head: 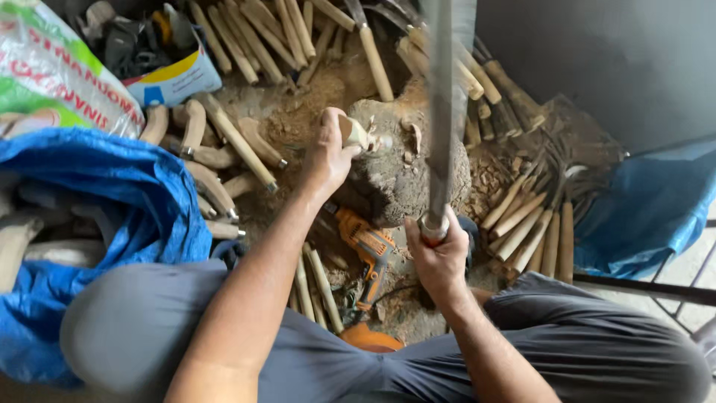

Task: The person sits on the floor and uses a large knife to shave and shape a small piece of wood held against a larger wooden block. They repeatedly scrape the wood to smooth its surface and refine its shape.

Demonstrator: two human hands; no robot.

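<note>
My left hand (328, 153) grips a small pale piece of carved wood (356, 133) and holds it against the top of a rough wooden stump (403, 175). My right hand (440, 257) is closed around the handle end of a long flat metal blade (440, 104), which rises toward the camera and runs up out of the top of the picture. The blade crosses over the stump's right half. Both forearms reach out over my knees in grey trousers.
An orange power drill (369, 257) lies between my legs at the stump's base. Wooden handles and sticks (250, 41) are piled behind and to the right (533, 224). Blue tarpaulin (97, 201) lies left and right; a printed sack (52, 67) and a cardboard box (168, 63) sit at back left.
</note>
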